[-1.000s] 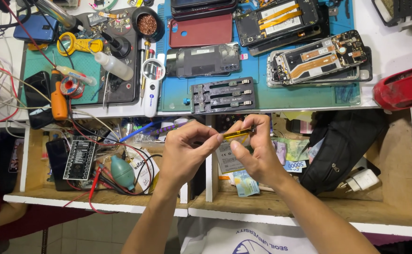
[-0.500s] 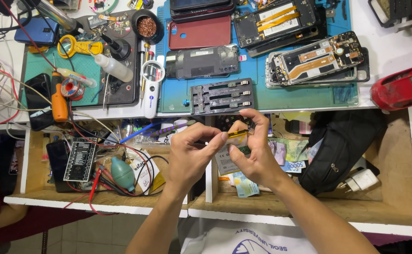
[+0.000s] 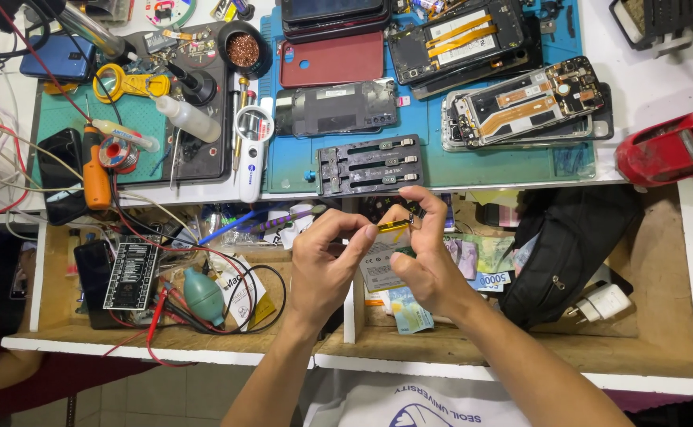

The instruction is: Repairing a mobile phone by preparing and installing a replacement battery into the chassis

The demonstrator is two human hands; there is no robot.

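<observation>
drawer (image 3: 520, 348) under the desk (image 3: 647, 87) stands pulled open, split by an upright wooden divider. its right compartment holds banknotes (image 3: 481, 257), a black zip pouch (image 3: 572, 253) and a white charger plug (image 3: 603, 302); its left compartment holds a teal rubber air blower (image 3: 204, 296), a black circuit panel (image 3: 131, 275) and a tangle of red and black wires (image 3: 164, 316). a small round black tin (image 3: 244, 48) on the desk mat is filled with brass-coloured wool. above the drawer both hands meet over the divider: the left hand (image 3: 326, 265) pinches one end of a thin yellow strip (image 3: 394, 226) between thumb and forefinger, and the right hand (image 3: 429, 265) pinches the other end, a small dark part at its fingertips. opened phones (image 3: 528, 103) and a dark metal clamp fixture (image 3: 371, 164) lie on the blue mat (image 3: 441, 158) beyond. compared with half a second ago, the hands sit at about the same spot and the strip lies nearly level between them, the grip unchanged.
</observation>
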